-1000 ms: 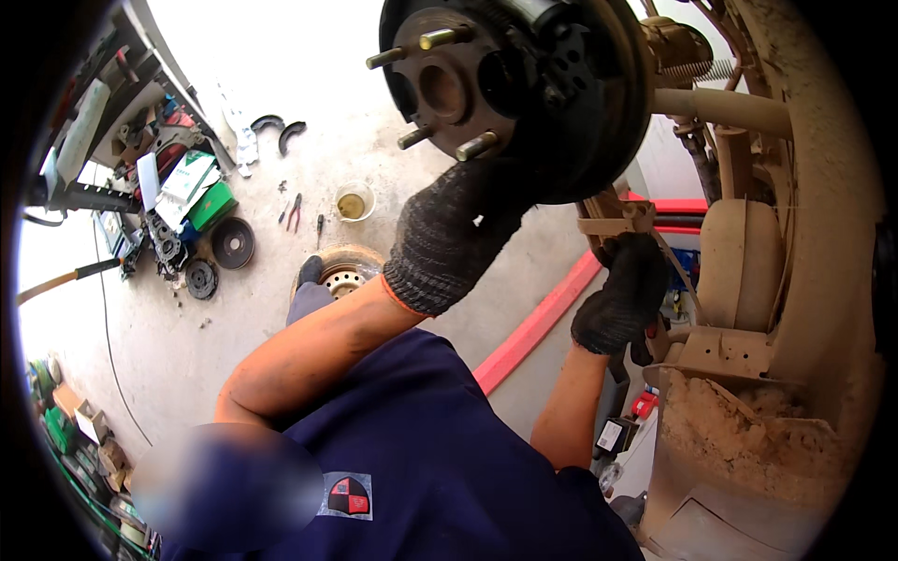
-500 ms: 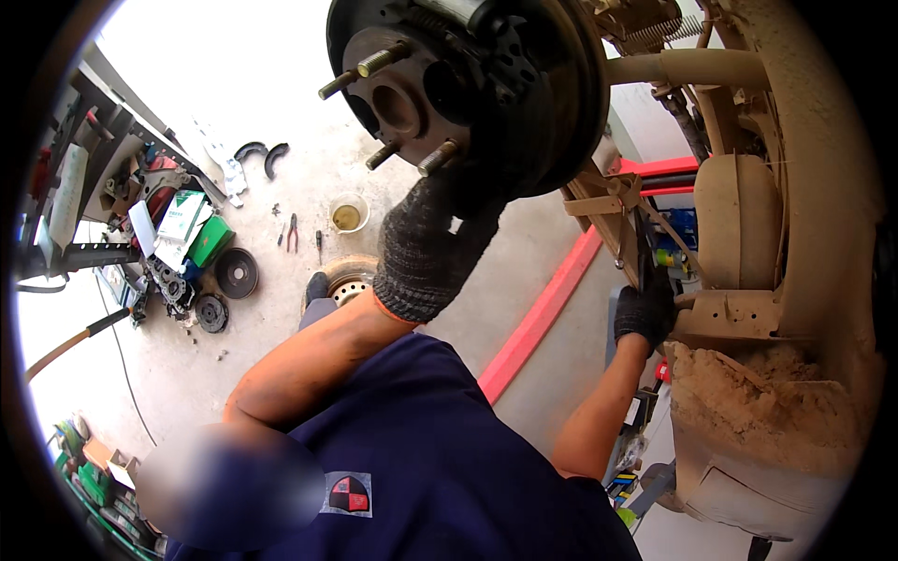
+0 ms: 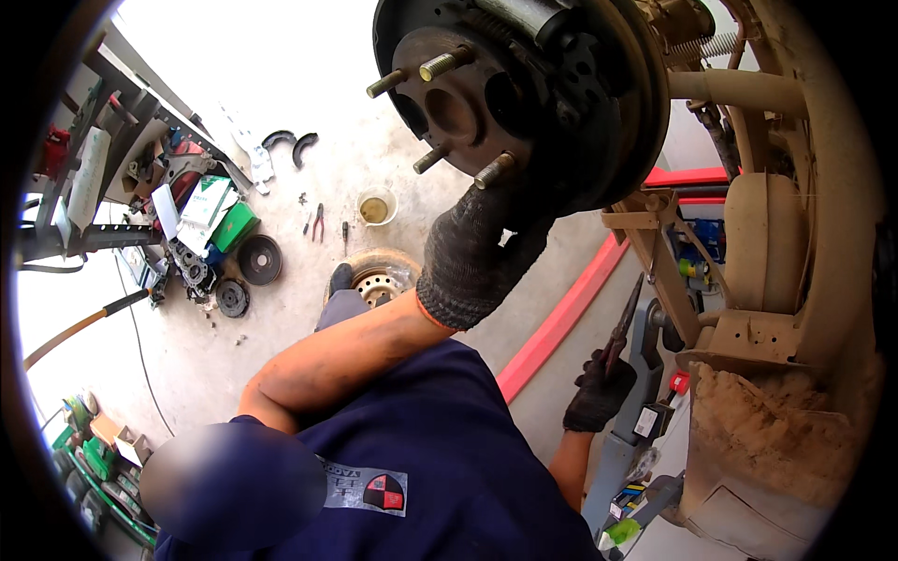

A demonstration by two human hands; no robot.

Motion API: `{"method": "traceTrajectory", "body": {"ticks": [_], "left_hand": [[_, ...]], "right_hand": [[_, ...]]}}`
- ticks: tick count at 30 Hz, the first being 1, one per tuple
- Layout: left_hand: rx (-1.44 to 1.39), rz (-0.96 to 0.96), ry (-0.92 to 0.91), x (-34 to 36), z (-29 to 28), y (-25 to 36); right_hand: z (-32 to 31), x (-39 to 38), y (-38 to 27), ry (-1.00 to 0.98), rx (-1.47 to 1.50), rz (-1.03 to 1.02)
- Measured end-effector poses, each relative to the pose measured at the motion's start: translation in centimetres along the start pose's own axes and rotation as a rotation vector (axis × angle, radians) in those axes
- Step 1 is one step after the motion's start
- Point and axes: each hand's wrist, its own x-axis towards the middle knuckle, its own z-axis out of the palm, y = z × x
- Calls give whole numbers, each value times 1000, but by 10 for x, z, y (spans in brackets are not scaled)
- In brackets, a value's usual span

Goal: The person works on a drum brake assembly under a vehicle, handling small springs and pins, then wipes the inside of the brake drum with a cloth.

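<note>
Drawn down and back from a dust-caked tan metal bracket (image 3: 645, 222) since half a second earlier, a worker's right hand (image 3: 599, 391) in a black knit glove closes around a long, slender dark metal tool (image 3: 621, 332), its tip pointing upward. Beside it stands a grey metal arm (image 3: 645, 351).

Just as before, the left hand (image 3: 482, 257), in a matching glove with an orange-edged cuff, presses up beneath a round, black-and-brown metal brake assembly (image 3: 571, 140); its fingertips are hidden, so whether they grip or merely support is impossible to say. The assembly is raised above the concrete floor (image 3: 449, 365) at the end of a tan axle tube (image 3: 739, 89), four threaded metal studs (image 3: 494, 170) jutting from its hub.

Below, two curved black brake shoes (image 3: 304, 150), red-handled pliers (image 3: 319, 222) and a clear plastic tub of yellowish liquid (image 3: 374, 208) lie near a dusty, perforated steel wheel (image 3: 374, 285).
</note>
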Motion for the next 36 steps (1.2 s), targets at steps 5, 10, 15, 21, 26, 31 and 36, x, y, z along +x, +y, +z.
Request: {"method": "traceTrajectory", "body": {"ticks": [5,10,15,21,26,31,36], "left_hand": [[-7,14,-32,-4,0,-7],[-90,-2,-8,-1,-2,-5],[-44,3,-19,-2,-1,-6],[-106,-128,36,-2,-2,3],[-60,-31,27,-3,-5,-4],[-222,-127,-52,-15,-20,-2],[-387,-244,-193,-27,-59,14]], "right_hand": [[30,-16,-44,-63,296,-22],[40,-17,-58,-19,397,-23],[43,-12,-54,-101,427,-39],[50,-14,-56,-85,458,-23],[50,-16,-53,-153,470,-26],[56,-26,-65,-175,530,-72],[55,-33,-67,-423,480,-110]]}}
